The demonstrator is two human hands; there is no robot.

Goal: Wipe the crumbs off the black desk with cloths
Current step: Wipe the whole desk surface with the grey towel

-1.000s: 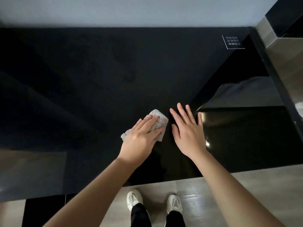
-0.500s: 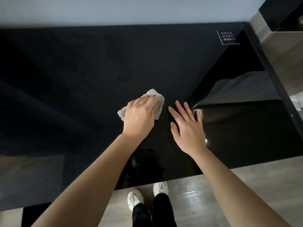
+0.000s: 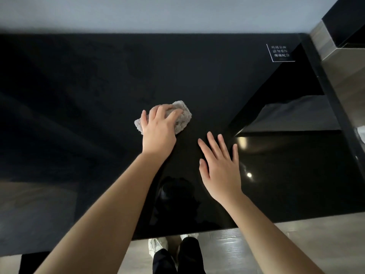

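The glossy black desk (image 3: pixel 83 99) fills most of the head view. A small crumpled grey cloth (image 3: pixel 182 117) lies near its middle. My left hand (image 3: pixel 158 131) sits on top of the cloth, fingers curled over it and holding it against the surface. Just right of it and nearer to me, my right hand (image 3: pixel 221 167) lies flat on the desk with fingers spread and nothing in it. I cannot make out any crumbs on the dark surface.
A small white-lettered sign (image 3: pixel 279 52) sits at the desk's back right corner. A black raised edge (image 3: pixel 324 80) borders the right side, with a grey cabinet (image 3: pixel 343 64) beyond. The pale wall (image 3: pixel 158 12) runs behind. My shoes (image 3: pixel 156 246) stand on the floor below the front edge.
My left hand has pushed the cloth away from me toward the back of the desk, and its fingers have curled more over it. My right hand stays flat in about the same spot.
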